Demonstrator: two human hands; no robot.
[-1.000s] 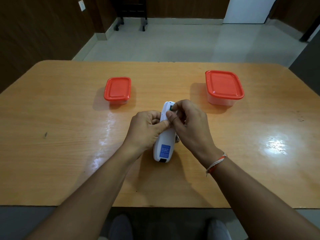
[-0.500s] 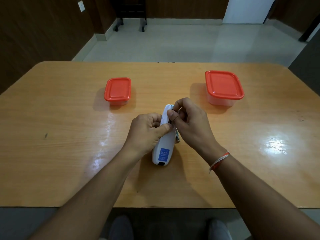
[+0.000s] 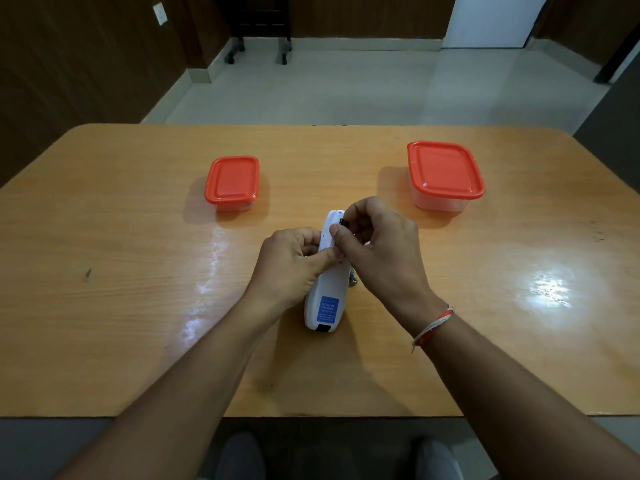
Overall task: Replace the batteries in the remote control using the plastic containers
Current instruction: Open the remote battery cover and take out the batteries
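The left hand (image 3: 294, 263) grips the white remote control (image 3: 327, 278) while the right hand (image 3: 377, 244) pinches a dark battery (image 3: 344, 222) at its far end — likely mid-extraction — both red-lidded containers (image 3: 232, 180) need opening next.

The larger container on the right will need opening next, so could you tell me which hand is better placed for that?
Probably the right hand: the larger container sits just beyond it, lid on, while the left hand steadies the remote.

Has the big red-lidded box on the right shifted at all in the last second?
No. The larger container sits at the same spot near the table far edge, still closed.
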